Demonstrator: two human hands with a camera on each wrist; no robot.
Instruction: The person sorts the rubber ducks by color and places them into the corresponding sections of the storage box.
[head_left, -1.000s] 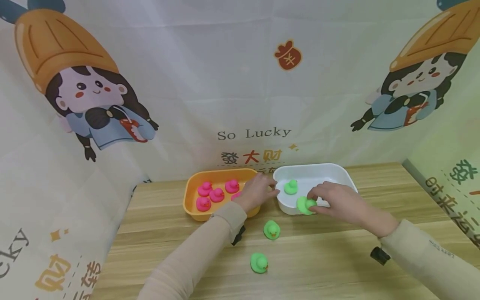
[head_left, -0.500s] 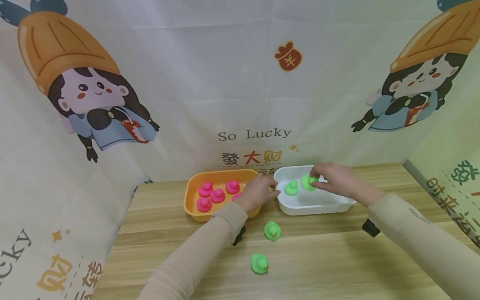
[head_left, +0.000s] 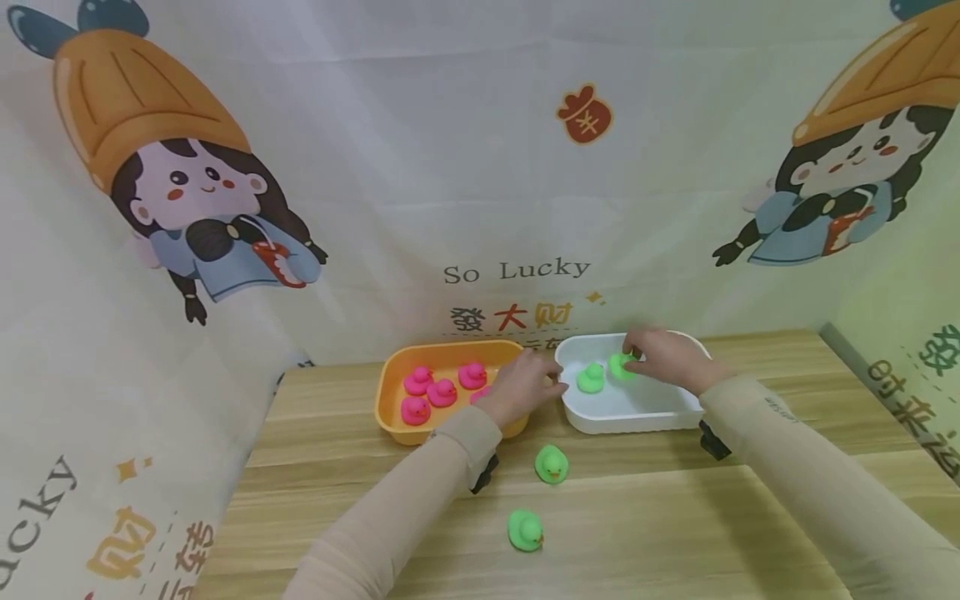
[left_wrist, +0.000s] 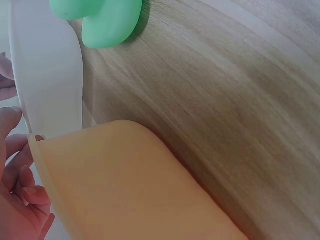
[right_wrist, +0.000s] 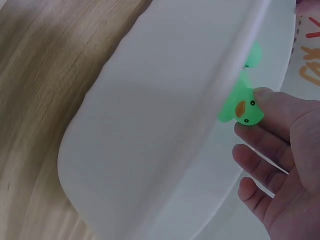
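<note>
A green rubber duck (head_left: 619,367) is low inside the white plastic tub (head_left: 637,422), and my right hand (head_left: 667,360) pinches it between thumb and forefinger. The right wrist view shows the duck's orange beak (right_wrist: 240,109) facing the camera, with the other fingers spread apart. Beside it in the tub sits another green duck (head_left: 590,379). My left hand (head_left: 521,385) hovers over the right end of the orange tub (head_left: 408,437), fingers loosely bent, fingertips right at the white tub's left rim. It holds no duck.
Several pink ducks (head_left: 442,393) sit in the orange tub, one partly hidden by my left hand. Two green ducks lie on the wooden table (head_left: 637,525): one duck (head_left: 552,464) near the tubs, another duck (head_left: 526,531) closer to me. A printed cloth (head_left: 480,183) hangs behind.
My right hand has carried the green duck over the white tub's front rim and down inside, next to the first one. My left hand has kept its place between the tubs.
</note>
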